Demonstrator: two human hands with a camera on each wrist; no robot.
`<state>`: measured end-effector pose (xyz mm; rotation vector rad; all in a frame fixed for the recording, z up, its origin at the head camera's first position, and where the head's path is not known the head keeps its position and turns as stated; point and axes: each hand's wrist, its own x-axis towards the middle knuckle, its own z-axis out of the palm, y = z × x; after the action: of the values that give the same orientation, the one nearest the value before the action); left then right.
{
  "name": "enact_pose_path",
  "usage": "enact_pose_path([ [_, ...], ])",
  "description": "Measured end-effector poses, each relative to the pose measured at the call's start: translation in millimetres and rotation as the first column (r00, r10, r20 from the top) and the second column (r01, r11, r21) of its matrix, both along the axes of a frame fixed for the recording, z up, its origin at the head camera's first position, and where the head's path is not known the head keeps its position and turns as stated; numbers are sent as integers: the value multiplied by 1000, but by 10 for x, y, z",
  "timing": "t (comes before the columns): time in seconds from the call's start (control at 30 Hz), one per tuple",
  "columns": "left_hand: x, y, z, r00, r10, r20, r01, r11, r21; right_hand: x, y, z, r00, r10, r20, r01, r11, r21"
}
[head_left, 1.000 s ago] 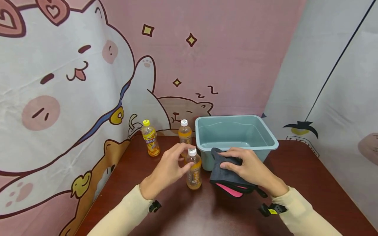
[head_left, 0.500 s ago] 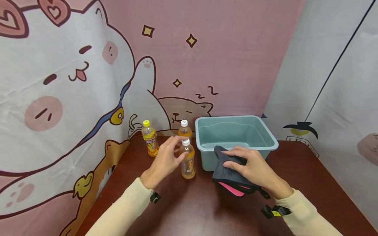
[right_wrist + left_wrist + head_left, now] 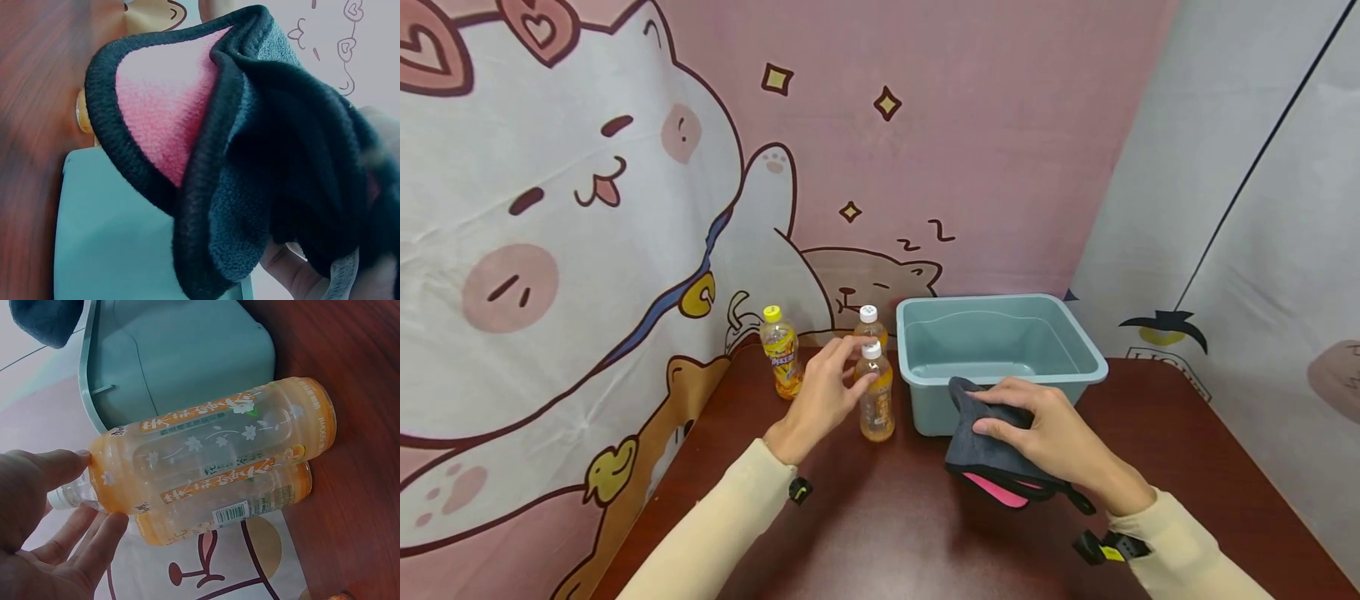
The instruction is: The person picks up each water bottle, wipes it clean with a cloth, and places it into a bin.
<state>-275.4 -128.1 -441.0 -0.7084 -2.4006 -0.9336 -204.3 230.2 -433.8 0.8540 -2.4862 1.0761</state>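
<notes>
In the head view my left hand point(image 3: 827, 387) holds a clear plastic bottle point(image 3: 876, 406) with a white cap and orange label by its upper end. The left wrist view shows the thumb and fingers on either side of its shoulder. The bottle is upright, right in front of a similar white-capped bottle point(image 3: 870, 323), which it partly covers. My right hand point(image 3: 1047, 425) grips a folded dark grey cloth point(image 3: 988, 446) close in front of the bin's near wall. Pink fabric with black edging point(image 3: 165, 94) shows in a fold of the cloth in the right wrist view.
A blue-green plastic bin point(image 3: 1000, 382) stands behind the cloth, right of the two white-capped bottles. To their left is a yellow-capped bottle point(image 3: 781, 358) with a yellow label. All stand on a dark red-brown table point(image 3: 910, 533) against a cartoon-printed backdrop point(image 3: 992, 150).
My left hand and its bottle have moved away from me and slightly left, up to the other white-capped bottle. My right hand has shifted slightly right with the cloth.
</notes>
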Motion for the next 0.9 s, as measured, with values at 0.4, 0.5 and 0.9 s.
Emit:
enact_pose_path([
  [0.4, -6, -20, -31, 999, -5, 40, 3, 999, 40, 54, 49, -24, 999, -27, 19, 27, 999, 42],
  [0.5, -7, -26, -42, 999, -9, 41, 7, 999, 45, 57, 56, -47, 999, -25, 21, 24, 999, 39],
  [0.9, -62, -245, 3, 996, 49, -78, -40, 992, 117, 46, 54, -126, 999, -10, 36, 10, 1000, 24],
])
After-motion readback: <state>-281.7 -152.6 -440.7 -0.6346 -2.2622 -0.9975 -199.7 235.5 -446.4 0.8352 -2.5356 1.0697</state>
